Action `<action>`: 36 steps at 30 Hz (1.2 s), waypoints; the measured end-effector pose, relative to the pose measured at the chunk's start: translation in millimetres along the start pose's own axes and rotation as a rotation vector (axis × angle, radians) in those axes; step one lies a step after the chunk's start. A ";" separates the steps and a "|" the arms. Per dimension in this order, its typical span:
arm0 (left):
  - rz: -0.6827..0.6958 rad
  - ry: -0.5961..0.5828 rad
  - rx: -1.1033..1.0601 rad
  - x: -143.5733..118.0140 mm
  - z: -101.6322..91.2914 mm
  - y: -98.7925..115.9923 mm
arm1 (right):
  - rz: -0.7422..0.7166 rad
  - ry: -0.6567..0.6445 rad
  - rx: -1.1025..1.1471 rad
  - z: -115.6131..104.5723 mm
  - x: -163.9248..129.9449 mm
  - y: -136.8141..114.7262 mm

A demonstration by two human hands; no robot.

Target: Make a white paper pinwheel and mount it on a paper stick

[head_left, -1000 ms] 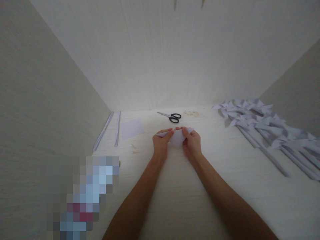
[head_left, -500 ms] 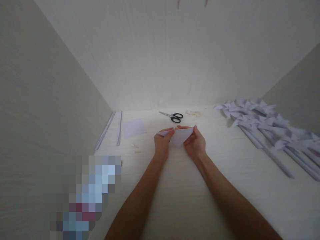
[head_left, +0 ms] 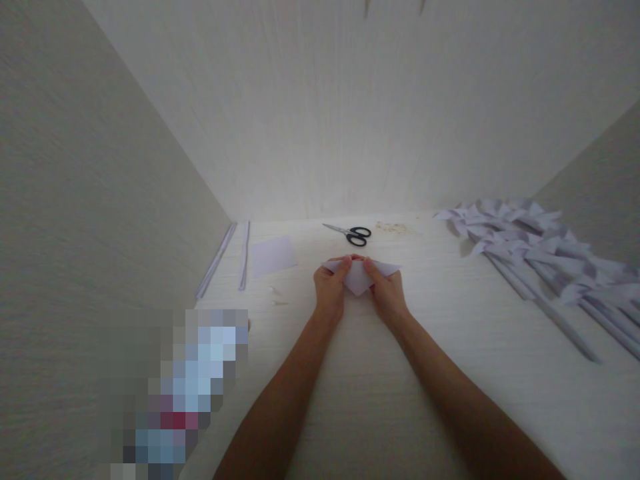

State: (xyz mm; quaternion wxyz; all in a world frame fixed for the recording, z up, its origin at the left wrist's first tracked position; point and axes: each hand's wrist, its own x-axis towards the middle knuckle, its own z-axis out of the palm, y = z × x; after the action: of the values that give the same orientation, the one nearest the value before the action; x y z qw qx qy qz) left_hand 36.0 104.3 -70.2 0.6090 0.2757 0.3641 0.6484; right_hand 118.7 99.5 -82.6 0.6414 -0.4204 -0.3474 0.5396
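Note:
Between my two hands is a white sheet of paper (head_left: 358, 279) folded into a triangle, its long edge on the far side and a corner pointing toward me. My left hand (head_left: 330, 288) pinches it left of the middle, thumb on top. My right hand (head_left: 389, 288) pinches it on the other side, also with the thumb on top. The fingers beneath the paper are mostly hidden. Just beyond my hands lie scissors (head_left: 352, 233) with black handles, their blades pointing left.
A flat paper square (head_left: 274, 257) and rolled paper sticks (head_left: 244, 257) lie at the left. Two small pale pieces (head_left: 278, 303) sit nearer me. Several paper pinwheels (head_left: 525, 247) on sticks are piled right. Small scraps (head_left: 394, 228) lie by the back wall. A pixelated patch covers the lower left.
My right hand has shifted inward from the paper's right corner, and its thumb now presses on top near the middle. The view has moved slightly.

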 end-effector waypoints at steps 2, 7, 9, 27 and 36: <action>-0.035 0.005 -0.028 1.0 0.8 1.3 | 0.001 -0.024 0.008 0.5 -0.1 -0.8; -0.109 0.063 -0.078 3.9 1.0 3.1 | 0.006 -0.051 0.011 1.8 -1.1 -2.9; -0.101 0.025 -0.067 4.5 -0.1 3.0 | 0.012 -0.024 0.019 1.4 -0.6 -3.2; -0.111 0.032 -0.067 7.5 -3.0 5.7 | 0.086 0.047 0.082 0.7 0.9 -7.2; -0.240 -0.114 -0.168 11.2 -8.5 15.7 | 0.059 0.133 0.107 -0.5 2.5 -7.9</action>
State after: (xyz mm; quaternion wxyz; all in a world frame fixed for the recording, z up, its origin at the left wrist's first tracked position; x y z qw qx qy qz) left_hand 18.7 114.3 -63.5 0.7226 0.2146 0.3038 0.5826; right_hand 122.7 101.4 -75.6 0.6683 -0.4305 -0.2622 0.5470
